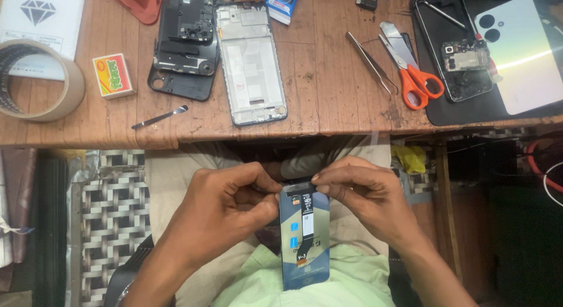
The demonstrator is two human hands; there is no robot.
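**Head view: both hands pinching top edge of phone display panel over lap**

Head camera looks down on your left hand [226, 198] and right hand [358, 192], fingertips pressed together on the upper edge of a phone display panel [305, 239]. You hold it upright between the hands, below the tabletop [328, 78] edge, over your lap. Judged step: working at the panel's top edge, likely peeling a film or freeing the flex cable [305, 222]; can't tell which. Next move calls for a light, even pull with the panel kept steady, no bending the cable.

Panel look: dark grey-blue back, black flex ribbon down the middle, small blue stickers left of it.

Beyond the hands on the tabletop: bare phone frame [251, 60], tweezers [370, 62], orange-handled scissors [410, 66]; tape roll [44, 78] far left.
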